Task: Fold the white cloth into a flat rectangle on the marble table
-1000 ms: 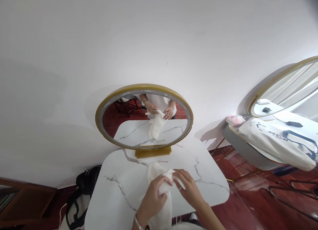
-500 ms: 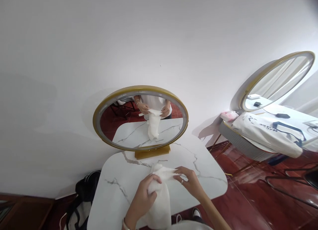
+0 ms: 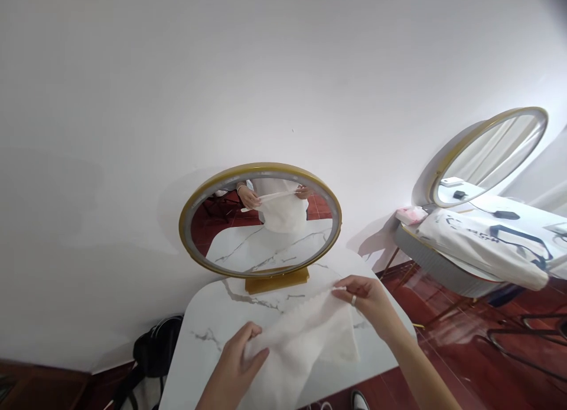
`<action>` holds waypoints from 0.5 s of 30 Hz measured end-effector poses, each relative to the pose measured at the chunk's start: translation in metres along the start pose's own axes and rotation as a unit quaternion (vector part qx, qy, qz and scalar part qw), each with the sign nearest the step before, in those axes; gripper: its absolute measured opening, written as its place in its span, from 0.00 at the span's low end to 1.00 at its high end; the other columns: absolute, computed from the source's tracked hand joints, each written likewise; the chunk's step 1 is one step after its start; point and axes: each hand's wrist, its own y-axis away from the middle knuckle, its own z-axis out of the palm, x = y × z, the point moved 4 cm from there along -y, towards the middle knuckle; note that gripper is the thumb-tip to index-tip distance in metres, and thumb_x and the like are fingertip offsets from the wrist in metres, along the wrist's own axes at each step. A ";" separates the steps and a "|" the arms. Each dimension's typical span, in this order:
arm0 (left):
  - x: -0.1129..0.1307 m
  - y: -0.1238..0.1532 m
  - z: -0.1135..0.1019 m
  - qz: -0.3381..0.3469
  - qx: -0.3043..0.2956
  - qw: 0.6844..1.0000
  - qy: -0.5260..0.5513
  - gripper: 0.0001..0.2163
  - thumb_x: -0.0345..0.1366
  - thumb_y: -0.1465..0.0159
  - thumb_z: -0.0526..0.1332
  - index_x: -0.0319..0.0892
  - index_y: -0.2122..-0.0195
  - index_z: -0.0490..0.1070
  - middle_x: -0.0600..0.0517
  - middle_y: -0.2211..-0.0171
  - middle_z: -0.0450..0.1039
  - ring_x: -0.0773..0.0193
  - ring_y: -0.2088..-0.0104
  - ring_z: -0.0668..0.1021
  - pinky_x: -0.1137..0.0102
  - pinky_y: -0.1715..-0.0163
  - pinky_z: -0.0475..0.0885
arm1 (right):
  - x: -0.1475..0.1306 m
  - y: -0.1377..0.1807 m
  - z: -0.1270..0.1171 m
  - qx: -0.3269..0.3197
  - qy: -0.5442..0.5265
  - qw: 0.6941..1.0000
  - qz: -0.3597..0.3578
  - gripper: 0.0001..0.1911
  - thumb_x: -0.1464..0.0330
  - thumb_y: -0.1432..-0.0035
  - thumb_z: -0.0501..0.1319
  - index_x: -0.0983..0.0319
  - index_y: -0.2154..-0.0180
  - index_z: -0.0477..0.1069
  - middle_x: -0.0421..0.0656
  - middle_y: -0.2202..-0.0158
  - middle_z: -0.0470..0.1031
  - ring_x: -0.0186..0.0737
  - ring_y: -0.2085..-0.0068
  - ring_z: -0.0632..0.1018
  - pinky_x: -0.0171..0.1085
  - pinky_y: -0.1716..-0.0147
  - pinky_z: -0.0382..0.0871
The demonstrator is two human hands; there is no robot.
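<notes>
A thin, soft white cloth [image 3: 299, 345] with a finely jagged upper edge is stretched between my hands, above the marble-patterned white table [image 3: 206, 306]. My left hand [image 3: 234, 363] is closed on its left end, thumb and fingers pinching the fabric. At the upper right corner, my right hand [image 3: 365, 301], with a ring on one finger, grips the edge between thumb and fingertips. The cloth's lower part hangs in folds toward me. Facing me, an oval gold-framed mirror [image 3: 266, 247] reflects both hands and the spread cloth.
The mirror's gold base [image 3: 277, 281] stands at the table's back, near the wall. On the right, a second table [image 3: 411, 253] carries a white tote bag [image 3: 478, 241], a pink-and-white packet [image 3: 411, 215] and another oval mirror [image 3: 491, 156]. A black bag [image 3: 155, 348] is at lower left.
The bunched white cloth has been spread out wide. My right hand has moved right and slightly up with its edge, while my left hand has shifted left and down.
</notes>
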 end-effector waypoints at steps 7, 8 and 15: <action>-0.050 -0.004 0.026 -0.066 0.037 0.995 -0.065 0.21 0.56 0.45 0.61 0.43 0.62 0.76 0.48 0.59 0.76 0.54 0.55 0.75 0.70 0.59 0.72 | -0.027 -0.009 -0.032 0.012 0.011 1.000 0.017 0.19 0.54 0.60 0.72 0.62 0.71 0.78 0.46 0.67 0.80 0.41 0.67 0.78 0.38 0.64 0.71; -0.052 -0.005 0.026 -0.072 0.041 0.994 -0.069 0.22 0.57 0.45 0.61 0.43 0.63 0.76 0.47 0.59 0.77 0.54 0.56 0.76 0.70 0.59 0.73 | -0.030 -0.011 -0.038 0.008 0.019 1.000 0.017 0.19 0.53 0.59 0.72 0.62 0.70 0.79 0.46 0.67 0.80 0.41 0.66 0.78 0.38 0.63 0.71; -0.009 -0.029 0.006 0.026 0.117 0.991 -0.063 0.20 0.55 0.42 0.60 0.42 0.74 0.76 0.50 0.70 0.77 0.61 0.67 0.78 0.73 0.64 0.75 | -0.040 -0.030 -0.091 0.043 0.042 0.998 -0.020 0.17 0.54 0.62 0.73 0.60 0.74 0.77 0.45 0.67 0.80 0.42 0.64 0.79 0.40 0.61 0.72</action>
